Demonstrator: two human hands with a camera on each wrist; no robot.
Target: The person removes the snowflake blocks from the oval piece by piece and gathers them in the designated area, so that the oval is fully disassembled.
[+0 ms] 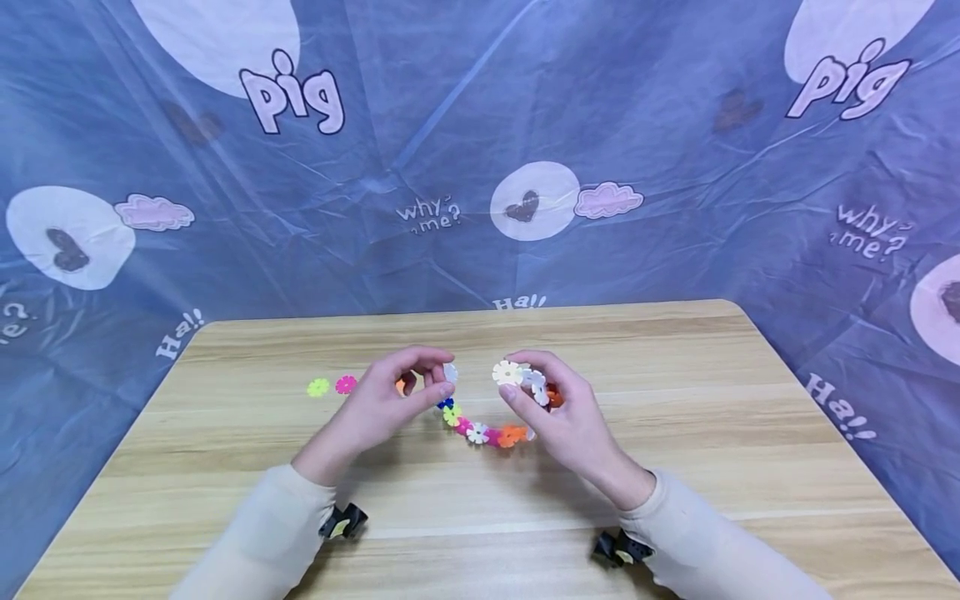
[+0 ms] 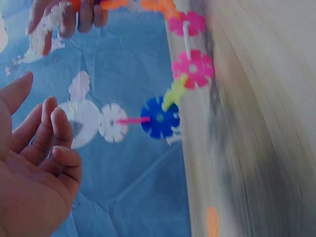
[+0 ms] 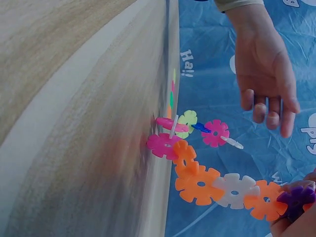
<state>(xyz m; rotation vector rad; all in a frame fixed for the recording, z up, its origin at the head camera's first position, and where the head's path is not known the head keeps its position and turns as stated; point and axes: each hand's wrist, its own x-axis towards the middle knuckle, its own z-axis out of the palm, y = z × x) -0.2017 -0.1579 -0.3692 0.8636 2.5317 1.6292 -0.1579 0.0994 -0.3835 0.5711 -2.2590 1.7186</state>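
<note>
The left hand (image 1: 382, 404) is empty, thumb and fingers parted near the chain (image 1: 477, 432). The right hand (image 1: 570, 421) pinches a white flower (image 1: 505, 372) of that chain.

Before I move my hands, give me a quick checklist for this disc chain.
1. Right hand grips the chain: ok.
2. Left hand free: ok, holding nothing.
3. White end disc linked to the edge-on pink disc: ok.
4. White end disc meeting the pale disc in the right hand: not ok, a gap remains.
5. Loose yellow-green disc on the table: ok.
6. Links behind the right fingers: cannot tell, partly covered.
</note>
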